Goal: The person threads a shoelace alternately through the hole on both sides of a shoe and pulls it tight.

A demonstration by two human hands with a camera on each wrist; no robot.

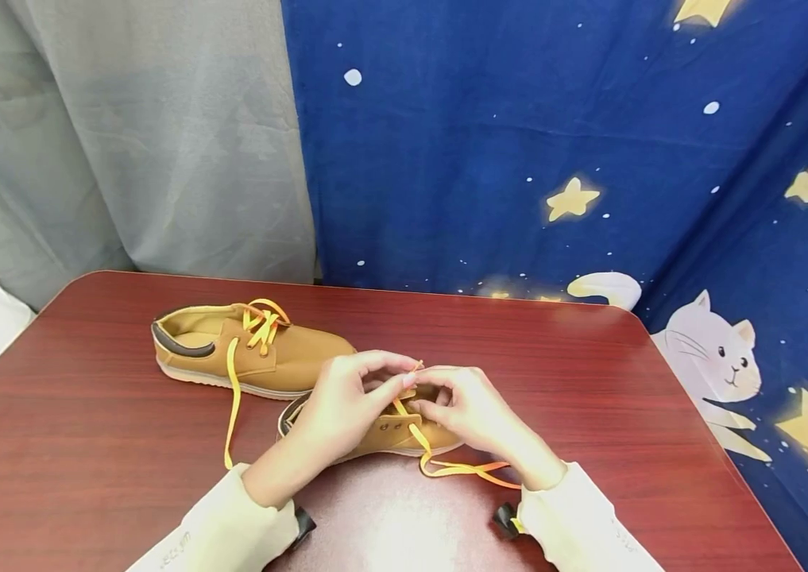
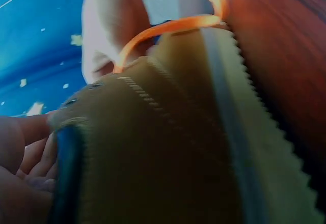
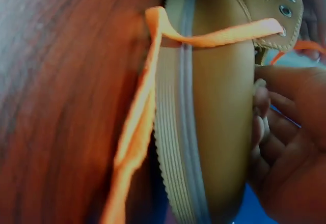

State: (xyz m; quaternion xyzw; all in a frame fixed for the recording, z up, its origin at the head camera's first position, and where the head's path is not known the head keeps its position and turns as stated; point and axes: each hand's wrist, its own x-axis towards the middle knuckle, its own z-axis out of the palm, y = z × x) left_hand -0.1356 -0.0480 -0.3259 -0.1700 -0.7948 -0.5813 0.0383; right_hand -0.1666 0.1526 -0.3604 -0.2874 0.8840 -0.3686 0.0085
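Note:
A tan lace-up shoe [image 1: 375,442] lies on the table, its toe to the right. Over its opening, my left hand [image 1: 339,405] pinches an orange shoelace [image 1: 400,407] between thumb and index finger, the lace's end poking up past the fingertips. My right hand [image 1: 478,409] curls at the shoe's far side, holding the upper near the eyelets; its index fingertip meets the left fingertips. In the right wrist view, the right hand [image 3: 293,127] has bent fingers against the shoe's upper [image 3: 221,117]. Another lace length [image 3: 229,34] leaves a near-side eyelet and trails onto the table.
Behind and to the left lies a second tan shoe [image 1: 303,353], its lace tied in a bow with one end [image 1: 232,405] hanging to the table. The reddish wood table [image 1: 561,349] ends at a grey curtain [image 1: 196,143] and a blue starry curtain [image 1: 461,159].

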